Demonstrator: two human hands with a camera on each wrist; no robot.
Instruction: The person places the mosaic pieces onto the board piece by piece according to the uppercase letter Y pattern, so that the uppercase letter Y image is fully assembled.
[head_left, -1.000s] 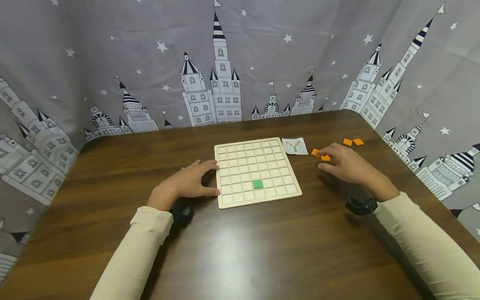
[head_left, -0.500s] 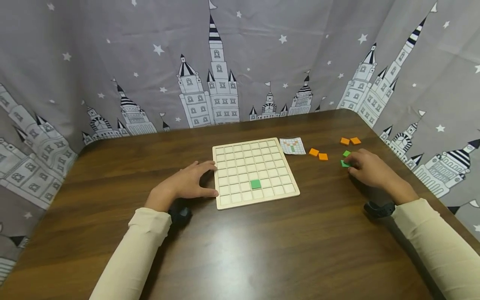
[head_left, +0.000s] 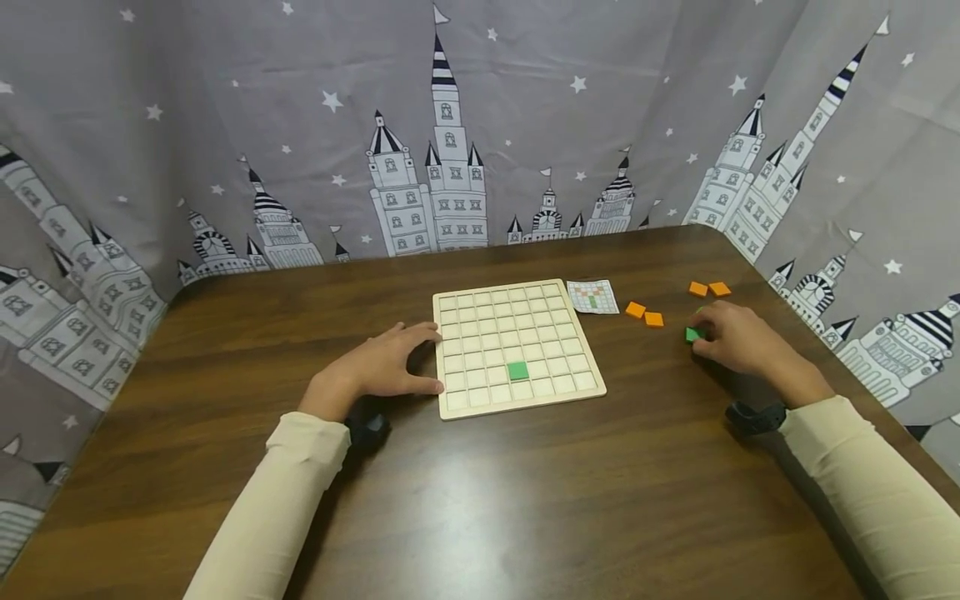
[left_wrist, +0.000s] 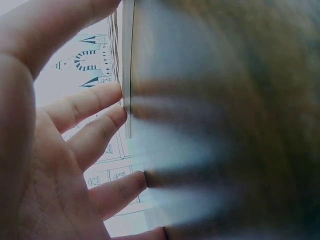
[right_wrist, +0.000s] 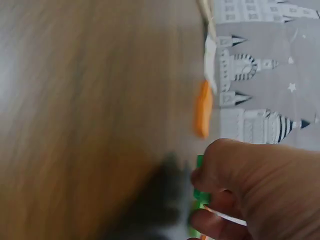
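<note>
A pale wooden board with a grid of square cells lies on the table. One green square tile sits in a cell near its front. My left hand rests at the board's left edge, fingers spread and fairly straight, thumb near the front corner. To the right, my right hand pinches a green tile between thumb and finger, low over the tabletop. In the right wrist view the thumb lies against that tile. More green shows behind it, mostly covered by the fingers.
A small card with a printed coloured grid lies off the board's back right corner. Two orange tiles lie right of the card, and two more orange tiles farther back. A grey castle-print curtain hangs behind the wooden table.
My right hand has moved right, from beside the nearer orange tiles to the green tiles, and its fingers have closed on one. My left hand has stayed at the board's edge.
</note>
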